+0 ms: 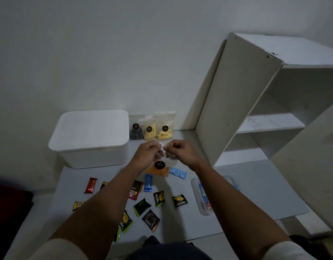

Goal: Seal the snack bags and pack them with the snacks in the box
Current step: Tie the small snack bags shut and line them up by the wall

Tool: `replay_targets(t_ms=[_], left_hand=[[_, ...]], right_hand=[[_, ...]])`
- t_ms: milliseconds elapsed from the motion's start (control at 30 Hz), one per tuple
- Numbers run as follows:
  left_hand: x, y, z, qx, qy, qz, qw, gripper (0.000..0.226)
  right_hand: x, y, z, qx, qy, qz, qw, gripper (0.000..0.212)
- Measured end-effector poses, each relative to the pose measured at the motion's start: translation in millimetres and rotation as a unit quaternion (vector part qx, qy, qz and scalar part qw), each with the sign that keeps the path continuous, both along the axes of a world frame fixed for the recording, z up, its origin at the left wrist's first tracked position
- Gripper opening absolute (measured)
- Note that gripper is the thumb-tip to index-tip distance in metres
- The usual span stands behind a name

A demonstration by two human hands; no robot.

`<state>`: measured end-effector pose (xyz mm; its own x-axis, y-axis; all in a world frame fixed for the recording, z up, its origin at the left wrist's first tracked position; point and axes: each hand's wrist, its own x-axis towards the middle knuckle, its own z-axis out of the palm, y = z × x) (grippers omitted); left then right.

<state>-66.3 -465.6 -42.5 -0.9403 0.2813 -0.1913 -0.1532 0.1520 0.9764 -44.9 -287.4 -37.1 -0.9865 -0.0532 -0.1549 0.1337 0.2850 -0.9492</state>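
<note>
Both hands, left hand (pixel 149 150) and right hand (pixel 178 148), pinch the top edge of a clear plastic snack bag with orange pieces (pixel 160 168), held just in front of the lidded white plastic box (pixel 90 137). Three more clear bags (pixel 152 128) stand right of that box; wrapped snacks (pixel 158 198) lie scattered nearer on the table (pixel 255 184).

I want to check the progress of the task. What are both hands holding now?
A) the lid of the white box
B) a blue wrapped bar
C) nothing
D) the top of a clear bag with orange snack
D: the left hand and right hand pinch the top edge of the clear bag, which hangs with orange snack in it.
</note>
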Motion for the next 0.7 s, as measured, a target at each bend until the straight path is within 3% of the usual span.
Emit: replay_targets(t_ms=[167,333,500,700], left_hand=[[2.9,0.8,-1.3,-0.012,0.01,0.009,1.0,0.03],[2.9,-5.4,-5.2,-0.046,0.051,0.002,0.998,0.032],[3.1,-7.4,-6.7,-0.068,0.06,-0.03,0.995,0.032],[5.2,-5.4,-7.1,-0.059,0.07,-0.022,0.996,0.03]], right_hand=[[-0.2,-2.4,-2.7,-0.017,0.002,0.006,1.0,0.013],[-0.2,-2.2,-3.8,-0.021,-0.012,-0.006,1.0,0.024],[1.5,-3.5,-1.4,-0.014,-0.017,0.021,1.0,0.009],[2.9,-3.2,-1.3,-0.013,-0.009,0.025,1.0,0.012]])
